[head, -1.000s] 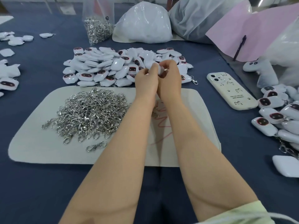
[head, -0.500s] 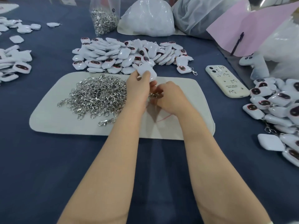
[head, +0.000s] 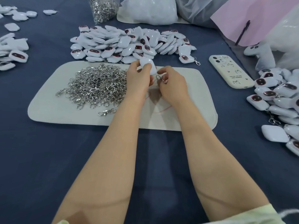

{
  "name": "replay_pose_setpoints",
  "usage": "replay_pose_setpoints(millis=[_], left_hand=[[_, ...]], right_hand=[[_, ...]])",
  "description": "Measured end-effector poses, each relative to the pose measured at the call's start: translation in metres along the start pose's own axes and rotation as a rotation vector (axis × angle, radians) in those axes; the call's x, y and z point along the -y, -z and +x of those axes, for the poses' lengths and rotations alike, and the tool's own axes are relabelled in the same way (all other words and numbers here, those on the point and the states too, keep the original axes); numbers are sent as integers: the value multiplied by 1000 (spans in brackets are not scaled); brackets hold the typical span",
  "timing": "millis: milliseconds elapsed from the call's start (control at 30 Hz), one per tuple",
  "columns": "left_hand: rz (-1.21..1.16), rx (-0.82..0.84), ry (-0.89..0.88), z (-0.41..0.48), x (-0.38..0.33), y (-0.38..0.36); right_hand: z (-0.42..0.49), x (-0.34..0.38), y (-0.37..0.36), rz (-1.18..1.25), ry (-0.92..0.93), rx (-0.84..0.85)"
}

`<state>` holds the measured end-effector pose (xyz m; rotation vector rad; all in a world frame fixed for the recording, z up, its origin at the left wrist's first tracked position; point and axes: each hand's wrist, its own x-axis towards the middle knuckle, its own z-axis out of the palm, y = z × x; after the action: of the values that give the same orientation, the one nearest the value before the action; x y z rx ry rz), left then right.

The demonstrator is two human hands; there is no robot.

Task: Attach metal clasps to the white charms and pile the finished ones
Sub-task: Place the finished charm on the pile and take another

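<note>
Above the mat (head: 186, 113): white charm (head: 148, 66) gripped by left hand (head: 139, 81), metal clasp (head: 160, 78) pinched by right hand (head: 173, 88), held close, presumably for joining.

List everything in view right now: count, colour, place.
Charm heap: many, white, beyond mat.
Finished pile: many charms, white, right edge.
More charms: several, white, far left.
Clasps: many, silver, heap on mat.
Bagged clasps: one bag, clear, far centre.
Mat: one, off-white, centre.
Phone: one, cream, right of mat.
Held charm: one, white, left hand.
Held clasp: one, silver, right hand.
Left hand: grips the charm.
Right hand: pinches the clasp.
</note>
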<state>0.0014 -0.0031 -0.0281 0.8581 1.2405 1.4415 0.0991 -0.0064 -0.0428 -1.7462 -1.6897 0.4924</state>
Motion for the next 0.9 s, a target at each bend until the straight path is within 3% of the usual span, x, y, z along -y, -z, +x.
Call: replay_pose_setpoints(millis=[300,433,700,900], left_hand=[[86,50,-55,2,0,-2],[77,92,-96,-1,3,-2],[288,68,-160,3,7,-4],[272,116,-123,-1,3,-7]], right_hand=[[2,0,12,661,-179,-193],[5,-1,14,757,-182,-226],[6,5,14,1129,-238,-202],[5,6,14,1196,-219,-207]])
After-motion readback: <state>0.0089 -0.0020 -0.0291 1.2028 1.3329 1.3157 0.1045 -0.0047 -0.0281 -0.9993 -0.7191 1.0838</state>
